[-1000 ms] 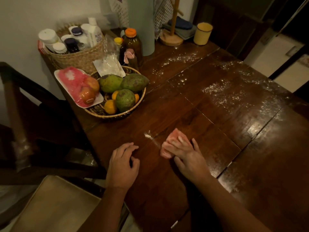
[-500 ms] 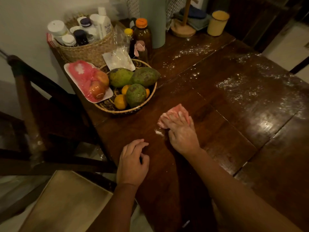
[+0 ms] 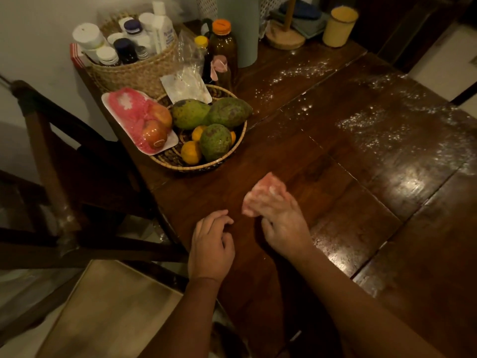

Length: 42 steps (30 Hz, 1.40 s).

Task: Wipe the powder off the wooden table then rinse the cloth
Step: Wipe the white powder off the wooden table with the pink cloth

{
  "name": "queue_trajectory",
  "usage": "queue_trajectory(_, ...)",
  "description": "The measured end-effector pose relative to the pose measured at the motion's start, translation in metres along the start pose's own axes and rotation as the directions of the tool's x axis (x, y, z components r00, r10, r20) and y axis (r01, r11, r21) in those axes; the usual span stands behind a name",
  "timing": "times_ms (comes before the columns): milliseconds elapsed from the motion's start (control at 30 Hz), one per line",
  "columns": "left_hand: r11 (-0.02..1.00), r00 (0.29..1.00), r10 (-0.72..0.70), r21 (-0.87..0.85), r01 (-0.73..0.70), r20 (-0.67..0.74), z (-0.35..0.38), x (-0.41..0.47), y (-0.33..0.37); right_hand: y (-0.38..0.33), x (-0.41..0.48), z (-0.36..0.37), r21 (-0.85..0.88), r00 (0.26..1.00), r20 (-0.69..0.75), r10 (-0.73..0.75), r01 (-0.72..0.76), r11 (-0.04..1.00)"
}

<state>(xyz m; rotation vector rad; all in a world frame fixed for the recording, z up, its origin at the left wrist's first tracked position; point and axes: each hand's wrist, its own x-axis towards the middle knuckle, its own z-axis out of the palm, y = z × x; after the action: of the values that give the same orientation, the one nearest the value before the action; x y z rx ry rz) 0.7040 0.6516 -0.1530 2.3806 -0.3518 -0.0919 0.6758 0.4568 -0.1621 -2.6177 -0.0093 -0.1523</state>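
The left hand (image 3: 211, 244) rests at the counter (image 3: 348, 228) edge, fingers loosely curled and holding nothing, much where it was a second ago. Just beyond it, the right hand (image 3: 282, 223) lies with fingers stretched over the pink cloth (image 3: 263, 192), pressing it to the wood. It has drawn back a little from the basket (image 3: 196, 165), and the small white clump that lay beside the cloth no longer shows. The near strip therefore looks wiped. Cloth and fingertips are motion-blurred, so whether any finger hooks under the cloth is hard to tell. Farther off, powder (image 3: 374, 130) still speckles the planks, so wiping is far from done. The counter's right side is cut off.
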Motion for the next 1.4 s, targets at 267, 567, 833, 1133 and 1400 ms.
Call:
queue_trajectory(267,1.000,1.000,0.021,0.000,-0.021,0.024,-0.001,0.002,0.001,0.039,-0.069,-0.038,-0.093,0.991,0.131,0.023,-0.011,0.996)
queue_trajectory(567,0.998,0.997,0.062,0.013,-0.062,0.051,-0.004,0.000,0.001,-0.057,-0.153,-0.009,0.070,0.970,0.218,-0.105,0.092,0.993)
queue_trajectory(833,0.990,0.989,0.070,0.110,-0.084,0.130,-0.009,0.002,0.002,-0.040,-0.179,-0.024,0.062,0.648,-0.249,0.719,-0.731,0.680)
queue_trajectory(1133,0.935,0.967,0.192,0.268,-0.232,0.167,-0.010,-0.003,0.005,-0.064,-0.298,-0.033,-0.046,0.927,0.034,0.374,-0.372,0.927)
queue_trajectory(1400,0.836,0.935,0.190,0.449,-0.314,0.301,0.011,-0.043,0.028,-0.039,-0.410,-0.064,0.071,0.614,-0.274,0.740,-0.755,0.652)
